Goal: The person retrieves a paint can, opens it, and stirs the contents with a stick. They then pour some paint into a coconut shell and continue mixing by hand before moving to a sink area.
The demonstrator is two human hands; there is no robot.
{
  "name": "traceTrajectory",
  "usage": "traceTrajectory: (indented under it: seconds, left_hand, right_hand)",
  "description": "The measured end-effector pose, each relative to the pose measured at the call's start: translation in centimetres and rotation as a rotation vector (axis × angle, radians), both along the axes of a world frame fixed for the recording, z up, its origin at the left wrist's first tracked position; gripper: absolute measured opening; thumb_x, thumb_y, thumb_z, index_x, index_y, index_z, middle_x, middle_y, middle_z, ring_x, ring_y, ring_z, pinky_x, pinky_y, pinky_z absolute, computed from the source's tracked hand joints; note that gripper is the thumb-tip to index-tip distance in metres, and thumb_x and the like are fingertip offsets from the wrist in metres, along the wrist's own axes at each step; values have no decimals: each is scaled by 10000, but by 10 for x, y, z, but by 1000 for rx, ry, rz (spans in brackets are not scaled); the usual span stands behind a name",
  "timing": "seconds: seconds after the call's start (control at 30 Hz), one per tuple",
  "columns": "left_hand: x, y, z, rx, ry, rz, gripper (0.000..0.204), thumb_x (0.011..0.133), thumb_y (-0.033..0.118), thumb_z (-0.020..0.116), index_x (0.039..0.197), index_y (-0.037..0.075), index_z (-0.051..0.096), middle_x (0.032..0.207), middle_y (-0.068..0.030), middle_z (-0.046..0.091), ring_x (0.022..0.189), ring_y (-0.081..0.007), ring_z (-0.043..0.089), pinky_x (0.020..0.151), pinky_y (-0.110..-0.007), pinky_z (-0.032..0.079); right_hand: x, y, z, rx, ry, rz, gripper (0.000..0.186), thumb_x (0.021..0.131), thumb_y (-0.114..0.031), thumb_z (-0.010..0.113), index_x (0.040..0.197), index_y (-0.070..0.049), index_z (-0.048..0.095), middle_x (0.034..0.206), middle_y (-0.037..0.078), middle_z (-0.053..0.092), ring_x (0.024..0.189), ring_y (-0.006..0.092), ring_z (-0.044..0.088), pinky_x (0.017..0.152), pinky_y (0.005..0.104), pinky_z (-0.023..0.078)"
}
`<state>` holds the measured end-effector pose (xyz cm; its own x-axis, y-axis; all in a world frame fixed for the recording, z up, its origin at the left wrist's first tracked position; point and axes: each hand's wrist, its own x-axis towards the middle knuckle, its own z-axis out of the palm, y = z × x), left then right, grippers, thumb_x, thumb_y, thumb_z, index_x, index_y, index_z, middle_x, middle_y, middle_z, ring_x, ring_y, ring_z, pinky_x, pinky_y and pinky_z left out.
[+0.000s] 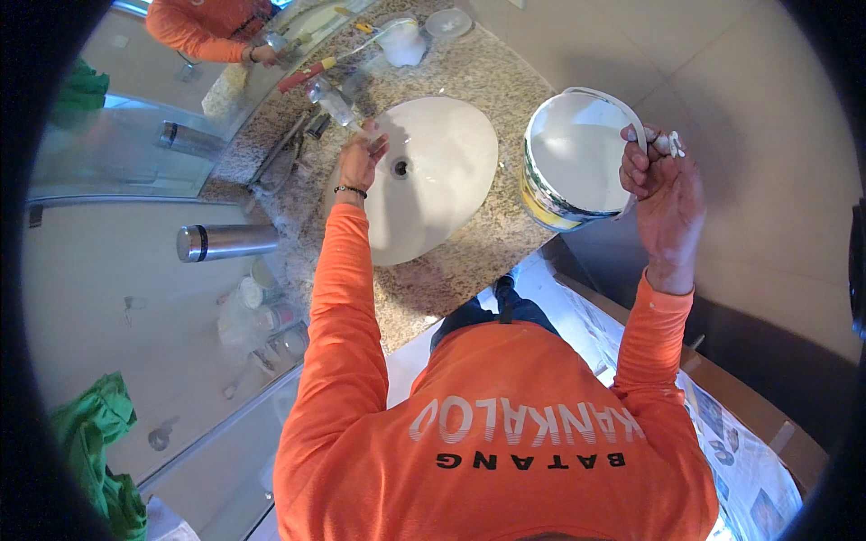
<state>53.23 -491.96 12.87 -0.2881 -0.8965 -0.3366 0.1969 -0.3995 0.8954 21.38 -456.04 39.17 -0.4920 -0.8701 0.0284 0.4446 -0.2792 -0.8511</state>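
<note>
My left hand (pixel 362 160) is over the left rim of the oval white sink (pixel 451 180). Its fingers are pinched together, with something small and pale between them that I cannot make out. A clear plastic bottle (pixel 332 101) is just beyond the fingertips; whether they touch it is unclear. On the right, my right hand (pixel 666 185) is raised beside a white bucket (pixel 534 171) with coloured patches on its outside. Its fingers are curled round the bucket's white handle (pixel 622 110). White paste coats some fingertips. The bucket's inside is white, and its contents cannot be told apart.
Behind the sink lie a red-and-yellow-handled tool (pixel 307 75), a white bundle (pixel 400 43) and a round pale lid (pixel 448 22). Metal tools (pixel 281 149) lie at the counter's left end. A steel cylinder (pixel 227 242) and green cloth (pixel 97 451) are at left, a mirror (pixel 135 162) beyond.
</note>
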Motion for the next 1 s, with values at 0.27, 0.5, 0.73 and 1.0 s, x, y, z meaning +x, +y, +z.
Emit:
traceTrajectory:
  seconds: [0.27,0.5,0.73,1.0]
  left_hand:
    - [-4,11,23,-91,-182,61,217,1031,13,609,1177,-135,671,988,-225,740,857,-268,759,811,-340,646]
    - [56,21,0,-933,-1250,-572,260,992,184,693,1161,-5,747,1050,-211,759,851,-378,743,781,-429,611]
    - [26,15,150,-1306,-1056,291,257,1018,224,622,1113,10,729,1182,-247,703,1087,-433,655,885,-482,538]
    - [22,-12,105,-1651,-1163,61,386,1033,191,566,1330,-39,656,1389,-280,625,1268,-430,605,1069,-505,493]
  right_hand:
    - [6,11,4,38,6,-1,466,1099,-394,475,1257,28,596,995,41,569,772,71,402,636,225,322]
    - [23,37,9,56,59,-44,494,1081,-390,489,1258,63,579,948,31,519,769,82,409,644,227,335]
    - [60,69,31,67,178,-195,494,1080,-389,503,1240,68,598,870,-15,493,744,56,410,634,216,333]
    - [125,118,45,162,215,-415,353,1030,-257,529,1156,64,602,840,-32,438,740,68,371,644,234,288]
